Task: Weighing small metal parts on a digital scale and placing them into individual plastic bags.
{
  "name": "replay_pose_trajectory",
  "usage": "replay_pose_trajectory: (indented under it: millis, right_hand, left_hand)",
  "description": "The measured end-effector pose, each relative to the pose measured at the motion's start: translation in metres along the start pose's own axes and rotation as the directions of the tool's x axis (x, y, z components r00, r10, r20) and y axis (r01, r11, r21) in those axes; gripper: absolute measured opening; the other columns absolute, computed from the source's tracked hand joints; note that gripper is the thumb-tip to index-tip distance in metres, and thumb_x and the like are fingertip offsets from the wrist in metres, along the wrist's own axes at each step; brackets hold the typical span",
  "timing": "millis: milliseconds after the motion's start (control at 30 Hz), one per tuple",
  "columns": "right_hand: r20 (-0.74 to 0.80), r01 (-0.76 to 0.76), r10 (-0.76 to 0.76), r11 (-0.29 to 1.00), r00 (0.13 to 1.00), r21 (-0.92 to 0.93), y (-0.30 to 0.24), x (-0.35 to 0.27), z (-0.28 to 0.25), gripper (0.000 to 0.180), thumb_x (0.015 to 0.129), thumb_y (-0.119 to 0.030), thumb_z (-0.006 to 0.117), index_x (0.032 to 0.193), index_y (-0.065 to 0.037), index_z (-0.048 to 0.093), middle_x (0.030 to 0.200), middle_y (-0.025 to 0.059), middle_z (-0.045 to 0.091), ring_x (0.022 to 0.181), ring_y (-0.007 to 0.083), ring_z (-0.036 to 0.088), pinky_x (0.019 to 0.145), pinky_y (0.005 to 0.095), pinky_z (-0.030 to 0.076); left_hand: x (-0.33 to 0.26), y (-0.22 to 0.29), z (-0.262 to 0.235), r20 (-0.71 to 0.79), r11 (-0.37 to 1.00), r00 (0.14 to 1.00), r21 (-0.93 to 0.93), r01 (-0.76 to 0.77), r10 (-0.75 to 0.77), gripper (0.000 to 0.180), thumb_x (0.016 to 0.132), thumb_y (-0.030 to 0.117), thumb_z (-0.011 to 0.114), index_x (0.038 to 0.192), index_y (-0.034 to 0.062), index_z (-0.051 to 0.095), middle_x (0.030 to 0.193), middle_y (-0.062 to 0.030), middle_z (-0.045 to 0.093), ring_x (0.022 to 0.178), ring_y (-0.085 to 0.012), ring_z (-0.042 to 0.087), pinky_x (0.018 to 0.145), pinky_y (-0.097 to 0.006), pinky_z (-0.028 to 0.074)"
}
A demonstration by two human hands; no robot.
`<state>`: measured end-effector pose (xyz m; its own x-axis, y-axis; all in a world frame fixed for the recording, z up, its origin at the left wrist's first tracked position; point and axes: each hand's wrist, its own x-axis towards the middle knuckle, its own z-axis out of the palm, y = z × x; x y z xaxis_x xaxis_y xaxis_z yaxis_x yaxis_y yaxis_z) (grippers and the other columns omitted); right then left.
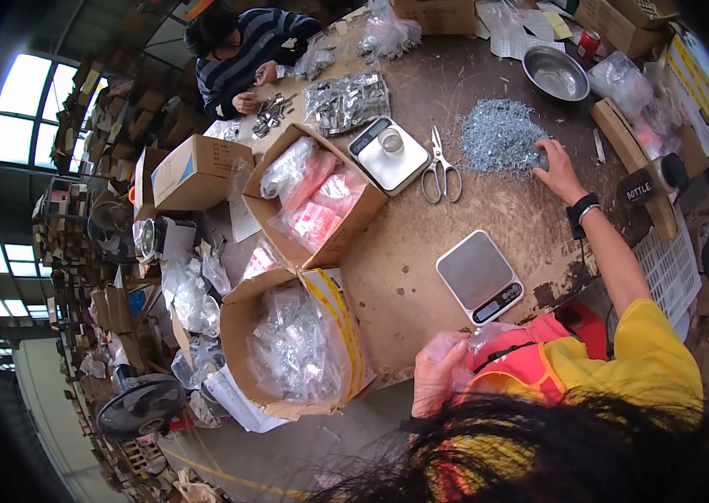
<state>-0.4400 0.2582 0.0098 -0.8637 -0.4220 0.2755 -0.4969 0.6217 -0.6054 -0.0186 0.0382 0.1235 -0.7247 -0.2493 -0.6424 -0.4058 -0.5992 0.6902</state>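
Note:
My right hand (556, 168) reaches out across the brown table (421, 277) and rests on the edge of a heap of small silvery metal parts (498, 134), fingers curled into them. My left hand (438, 373) stays close to my body and holds a small clear plastic bag (465, 345). A small digital scale (479, 277) with a bare steel platform sits just in front of the left hand. Whether the right hand has parts in it is hidden.
Scissors (441, 168) and a second scale (388, 153) holding a small cup lie left of the heap. A steel bowl (555, 73) is behind it. Open cartons of bagged parts (316, 197) (291, 344) stand at left. Another person (241, 54) works at the far side.

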Motion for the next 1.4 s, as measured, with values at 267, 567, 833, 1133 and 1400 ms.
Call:
replay_pose_trajectory:
  millis: [267,567,833,1133,1400]
  right_hand:
    - [0.054,-0.163,0.153,0.925,0.987,0.344,-0.004,-0.027,0.008,0.053,0.078,-0.004,0.077,0.126,-0.004,0.053,0.122,0.0114,0.058,0.118,0.0284,0.060,0.102,0.0388,0.048]
    - [0.419,0.246,-0.401,0.893,0.814,0.377,-0.125,-0.102,0.049,0.058,0.070,-0.017,0.084,0.121,-0.007,0.058,0.124,0.0129,0.060,0.131,0.0355,0.049,0.112,0.0457,0.038]
    - [0.490,-0.028,-0.331,0.806,0.806,0.591,-0.197,-0.118,0.032,0.048,0.088,-0.020,0.077,0.128,-0.003,0.057,0.116,0.0140,0.067,0.121,0.0271,0.061,0.106,0.0397,0.047]
    - [0.795,-0.476,-0.242,0.691,0.556,0.543,-0.234,-0.122,0.027,0.026,0.091,-0.004,0.072,0.113,0.001,0.061,0.085,0.0034,0.067,0.083,0.0100,0.066,0.078,0.0279,0.054]
    - [0.542,-0.078,-0.355,0.781,0.762,0.620,-0.260,-0.112,0.011,0.020,0.083,-0.015,0.079,0.088,-0.001,0.065,0.083,0.0092,0.066,0.081,0.0230,0.065,0.075,0.0349,0.051]
  left_hand:
    - [-0.001,-0.006,0.002,-0.152,0.992,0.983,-0.055,-0.116,0.106,0.018,0.092,0.014,0.078,0.104,0.0039,0.069,0.091,-0.0007,0.069,0.080,-0.0082,0.061,0.072,-0.025,0.049]
    - [0.013,-0.010,-0.006,-0.282,0.983,0.943,0.106,-0.149,0.173,0.016,0.091,0.013,0.079,0.096,0.0070,0.066,0.080,0.0033,0.062,0.068,-0.0072,0.054,0.061,-0.024,0.042]
    - [0.021,-0.014,-0.006,-0.197,0.981,0.961,0.035,-0.190,0.194,0.017,0.092,0.017,0.080,0.099,0.0067,0.069,0.084,0.0055,0.063,0.073,-0.0050,0.054,0.064,-0.023,0.043]
    - [0.021,-0.016,-0.007,-0.224,0.981,0.960,-0.061,-0.186,0.168,0.016,0.094,0.014,0.077,0.104,0.0033,0.070,0.085,0.0017,0.068,0.070,-0.0065,0.055,0.062,-0.023,0.042]
    - [0.025,-0.001,0.002,-0.209,0.826,0.845,0.416,-0.379,0.492,0.014,0.095,0.014,0.075,0.094,0.0008,0.070,0.082,-0.0004,0.067,0.075,-0.0097,0.059,0.067,-0.028,0.048]
